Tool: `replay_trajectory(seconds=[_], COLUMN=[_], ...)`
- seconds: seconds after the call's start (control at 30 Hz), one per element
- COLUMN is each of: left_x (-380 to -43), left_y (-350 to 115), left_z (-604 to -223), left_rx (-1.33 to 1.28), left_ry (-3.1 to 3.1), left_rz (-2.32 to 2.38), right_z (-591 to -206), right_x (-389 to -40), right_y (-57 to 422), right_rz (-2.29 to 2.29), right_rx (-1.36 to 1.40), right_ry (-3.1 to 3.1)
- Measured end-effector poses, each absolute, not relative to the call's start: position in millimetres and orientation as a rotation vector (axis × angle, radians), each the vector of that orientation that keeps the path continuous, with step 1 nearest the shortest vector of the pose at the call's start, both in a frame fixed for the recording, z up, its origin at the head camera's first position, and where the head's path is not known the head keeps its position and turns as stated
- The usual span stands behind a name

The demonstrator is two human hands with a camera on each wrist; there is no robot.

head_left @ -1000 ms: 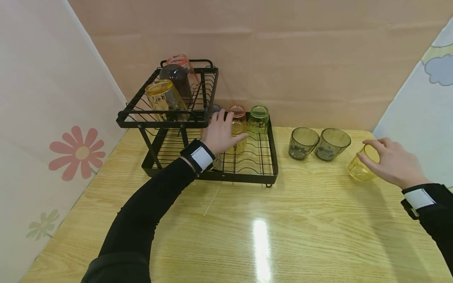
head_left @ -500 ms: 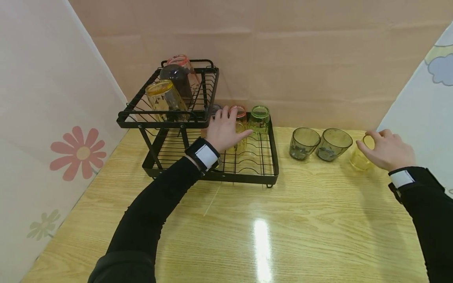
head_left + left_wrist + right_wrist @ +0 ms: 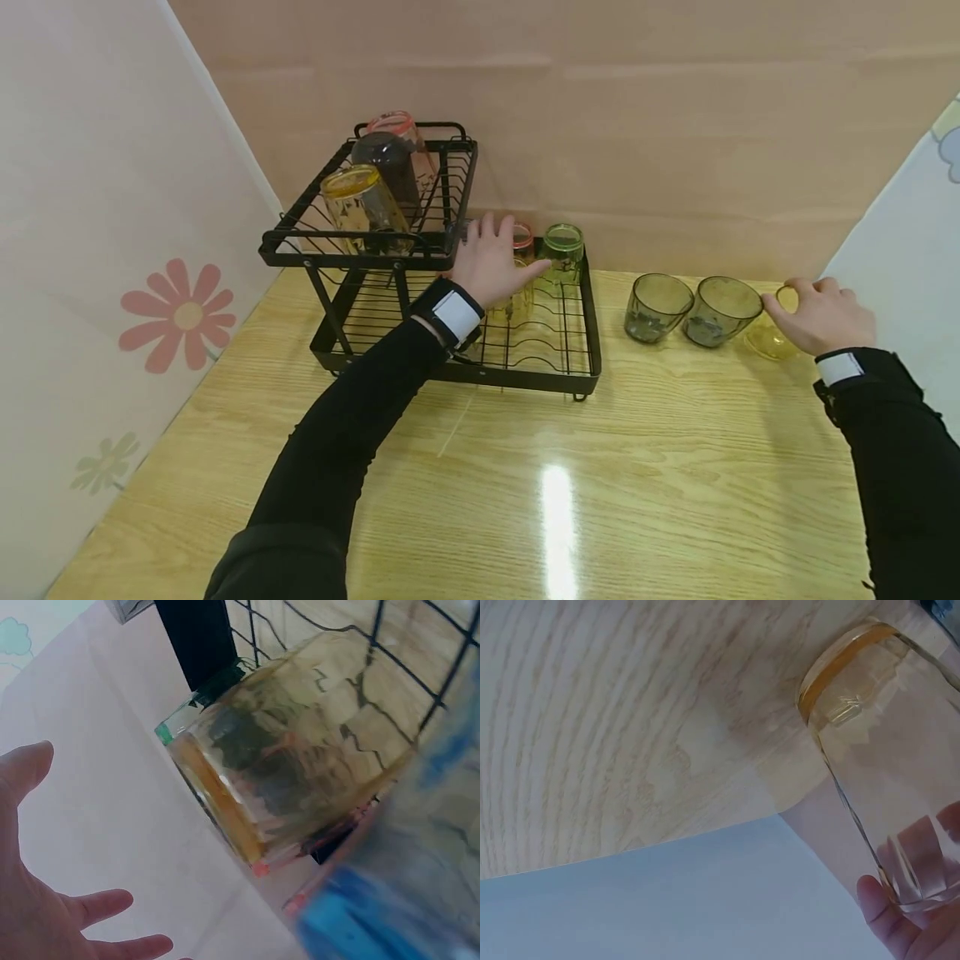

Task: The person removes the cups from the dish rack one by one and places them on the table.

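My right hand (image 3: 825, 317) grips a yellow glass (image 3: 770, 340) by its upper end, at the right of the table in the head view. In the right wrist view, fingertips show at the clear end of this yellow glass (image 3: 885, 742), and its amber base is near the wood. My left hand (image 3: 491, 260) has its fingers spread over the lower tier of the black dish rack (image 3: 540, 379), holding nothing. In the left wrist view, an upturned yellow glass (image 3: 292, 742) and a blue-based glass (image 3: 360, 919) are beside that hand.
Two smoky glasses (image 3: 658, 307) stand upright between rack and right hand. An upturned green glass (image 3: 562, 250) and a red one (image 3: 523, 237) are at the lower tier's back. The upper tier holds yellow (image 3: 363, 208), dark (image 3: 390, 167) and pink-based (image 3: 420, 146) glasses.
My right hand has carried the yellow glass left and back, close to the smoky glasses. The left hand has shifted slightly right and back over the rack. The head view has turned slightly.
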State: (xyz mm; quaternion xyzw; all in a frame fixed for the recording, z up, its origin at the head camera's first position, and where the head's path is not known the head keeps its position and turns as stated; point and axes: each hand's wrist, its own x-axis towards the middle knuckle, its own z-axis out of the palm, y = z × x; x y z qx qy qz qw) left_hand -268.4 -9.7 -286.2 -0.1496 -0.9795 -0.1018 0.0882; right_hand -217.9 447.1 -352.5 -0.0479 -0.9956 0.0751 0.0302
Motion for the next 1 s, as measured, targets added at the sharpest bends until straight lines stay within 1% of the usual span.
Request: replay_trajectory(seconds=[0.27, 0.5, 0.73, 1.0], left_x=[-275.6, -281.0, -279.9, -284.1], left_y=[4.7, 16.5, 21.2, 22.1], left_z=[-286.3, -297.5, -305.0, -315.1], left_rx=[-0.358, -0.299, -0.295, -0.286], left_ry=[-2.96, -3.021, -3.066, -3.128], left_rz=[-0.279, -0.176, -0.109, -0.043], right_z=[-356.6, -344.2, -332.0, -339.7], right_x=[-218.9, -209.9, -187.5, -174.9], right_y=[443.3, 433.2, 404.6, 373.1], right_rz=[0.251, 0.378, 0.505, 0.469], right_rx=[-0.145, -0.145, -0.047, 0.143], right_ry=[-3.058, -2.938, -2.806, -2.79])
